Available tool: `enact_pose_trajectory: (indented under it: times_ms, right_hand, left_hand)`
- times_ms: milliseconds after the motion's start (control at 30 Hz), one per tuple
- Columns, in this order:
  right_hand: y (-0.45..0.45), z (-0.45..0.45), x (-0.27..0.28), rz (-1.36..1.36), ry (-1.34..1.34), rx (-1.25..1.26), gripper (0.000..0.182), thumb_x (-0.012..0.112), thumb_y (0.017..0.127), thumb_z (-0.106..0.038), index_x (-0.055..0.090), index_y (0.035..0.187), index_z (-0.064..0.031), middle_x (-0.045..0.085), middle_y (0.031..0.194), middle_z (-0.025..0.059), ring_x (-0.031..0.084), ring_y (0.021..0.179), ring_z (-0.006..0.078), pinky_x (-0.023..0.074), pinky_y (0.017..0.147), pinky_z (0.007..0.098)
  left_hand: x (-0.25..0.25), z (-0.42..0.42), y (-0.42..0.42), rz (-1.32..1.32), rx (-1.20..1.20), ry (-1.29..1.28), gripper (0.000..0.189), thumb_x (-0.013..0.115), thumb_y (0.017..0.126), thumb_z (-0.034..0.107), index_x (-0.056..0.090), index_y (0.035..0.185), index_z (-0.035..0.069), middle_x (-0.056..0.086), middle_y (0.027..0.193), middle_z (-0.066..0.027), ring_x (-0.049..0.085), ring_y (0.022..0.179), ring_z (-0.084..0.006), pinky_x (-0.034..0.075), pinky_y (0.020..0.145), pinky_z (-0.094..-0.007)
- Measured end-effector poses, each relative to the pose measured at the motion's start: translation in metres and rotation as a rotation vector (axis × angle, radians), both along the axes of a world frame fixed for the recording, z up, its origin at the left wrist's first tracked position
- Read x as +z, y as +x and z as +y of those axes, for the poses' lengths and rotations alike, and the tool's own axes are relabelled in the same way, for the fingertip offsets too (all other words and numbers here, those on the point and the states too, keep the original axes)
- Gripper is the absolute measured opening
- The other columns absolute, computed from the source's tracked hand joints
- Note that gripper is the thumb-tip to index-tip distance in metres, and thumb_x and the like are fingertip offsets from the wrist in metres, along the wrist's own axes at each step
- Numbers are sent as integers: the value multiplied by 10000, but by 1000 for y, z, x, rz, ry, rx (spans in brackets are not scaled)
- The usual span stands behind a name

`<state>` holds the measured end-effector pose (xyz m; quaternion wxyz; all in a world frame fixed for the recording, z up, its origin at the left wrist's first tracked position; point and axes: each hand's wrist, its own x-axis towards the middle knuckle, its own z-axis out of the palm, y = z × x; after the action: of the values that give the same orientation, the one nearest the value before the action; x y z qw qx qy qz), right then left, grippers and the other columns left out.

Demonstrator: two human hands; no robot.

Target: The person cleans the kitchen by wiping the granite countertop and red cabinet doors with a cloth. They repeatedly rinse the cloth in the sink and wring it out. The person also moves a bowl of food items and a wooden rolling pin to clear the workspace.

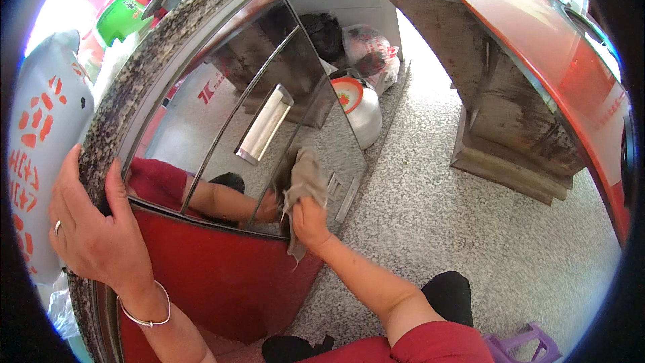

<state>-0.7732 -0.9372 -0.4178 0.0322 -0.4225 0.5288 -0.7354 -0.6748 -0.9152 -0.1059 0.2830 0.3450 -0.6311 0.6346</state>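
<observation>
My right hand (310, 222) grips a grey-brown cloth (308, 174) and presses it against the lower part of a glossy mirrored cabinet front (221, 106). The glass reflects my arm and sleeve. A metal recessed handle (264, 123) is set in the panel above the cloth. My left hand (93, 222) rests on the edge of the speckled granite countertop (108, 106), thumb on the near side and fingers over the top. Below the glass, a red cabinet panel (216, 267) faces me.
Behind the cabinet stand a white container with a red-rimmed lid (365, 111) and plastic bags (370, 53). A brown pedestal (504, 111) carries a red-edged tabletop (564, 70) on the right. A purple plastic stool (526, 343) is by my leg on the speckled floor (403, 212).
</observation>
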Motion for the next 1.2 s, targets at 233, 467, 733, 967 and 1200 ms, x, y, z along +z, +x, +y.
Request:
enact_pose_trajectory:
  times_ms: [233, 467, 733, 967, 1200]
  right_hand:
    - [16, -7, 51, 334, -287, -133, 246, 581, 754, -42, 567, 987, 34, 501, 1143, 296, 495, 1087, 424, 406, 941, 444]
    - [23, 3, 91, 653, -576, 260, 276, 536, 747, -101, 553, 994, 23, 530, 1064, 177, 482, 1099, 367, 360, 976, 482]
    - [-48, -31, 100, 176, -170, -455, 310, 494, 756, -5, 481, 1064, 25, 506, 1036, 193, 487, 927, 342, 404, 823, 395]
    - [-83, -16, 107, 272, -126, -261, 332, 536, 600, 91, 535, 912, -23, 517, 855, 143, 504, 806, 348, 430, 698, 412]
    - [-60, 6, 113, 442, -116, -186, 168, 540, 664, -11, 560, 821, -70, 476, 731, 82, 500, 687, 261, 413, 583, 380]
  left_hand:
    - [-8, -3, -10, 38, -45, 50, 369, 637, 795, 314, 558, 1104, 129, 617, 992, -3, 582, 895, -170, 410, 718, -306]
    - [0, 3, -5, 41, -42, 37, 378, 635, 794, 315, 554, 1111, 127, 613, 997, 1, 580, 886, -176, 406, 714, -309]
    - [-2, 3, -7, 34, -37, 28, 381, 640, 788, 315, 561, 1109, 124, 618, 977, -5, 582, 873, -183, 408, 712, -311]
    - [-5, -1, -12, 51, -75, 47, 381, 645, 784, 312, 560, 1105, 125, 612, 963, -7, 580, 862, -185, 407, 704, -304]
    - [-3, 1, -10, 54, -37, 52, 382, 647, 784, 302, 552, 1112, 131, 609, 966, -6, 578, 871, -185, 405, 704, -312]
